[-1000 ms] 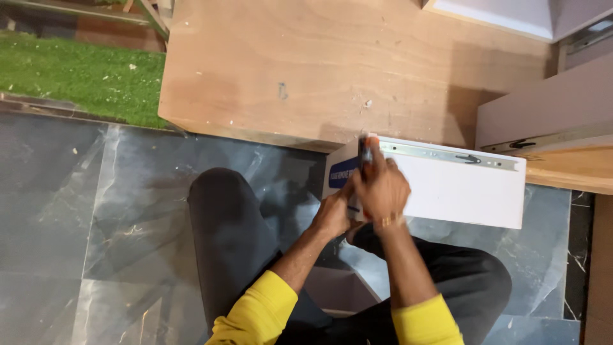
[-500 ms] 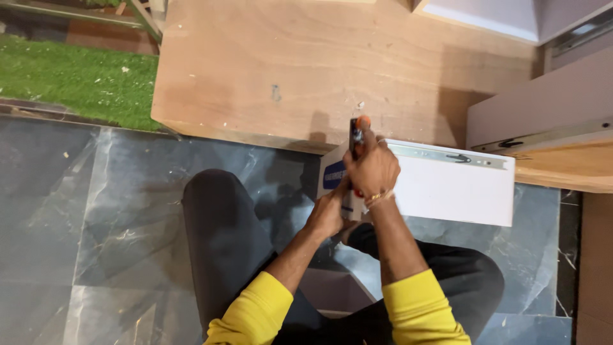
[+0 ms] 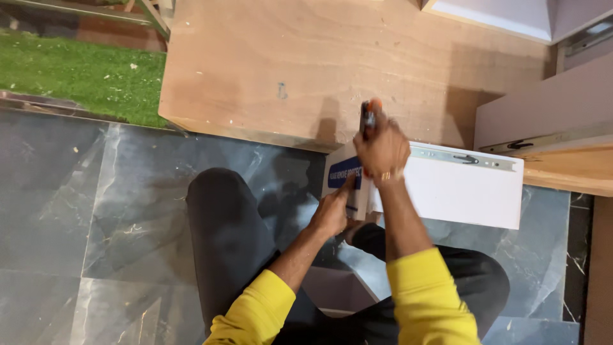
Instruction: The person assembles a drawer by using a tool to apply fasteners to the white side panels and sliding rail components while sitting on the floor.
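White drawer panel (image 3: 460,191) lies on its edge at the near rim of the plywood sheet (image 3: 268,57), its lower part hanging over the dark marble floor (image 3: 96,211). A metal slide rail (image 3: 463,158) runs along its upper edge, with a dark clip visible partway along it.

Right hand (image 3: 383,148): fist closed around a tool with an orange and black handle (image 3: 369,112), most likely a screwdriver; the tip is hidden behind the hand, so where it meets the panel cannot be told. The tool stands roughly upright at the left end of the rail.

Left hand (image 3: 333,214): fingers pressed flat against the left end of the panel, just below a blue label (image 3: 343,174), steadying it. It holds nothing else.

Yellow sleeves (image 3: 429,294) on both arms; the person sits cross-legged on the floor, with one dark-trousered knee (image 3: 220,223) to the left.

Further out: a second pale panel (image 3: 543,115) with its own rail sits at the right on the plywood, well apart from the hands. Green turf (image 3: 70,70) lies beyond the floor at upper left.

Progress, judged: the rail appears already seated along the panel; fastening at its left end looks to be in hand. No loose screws can be made out. The second panel looks untouched.
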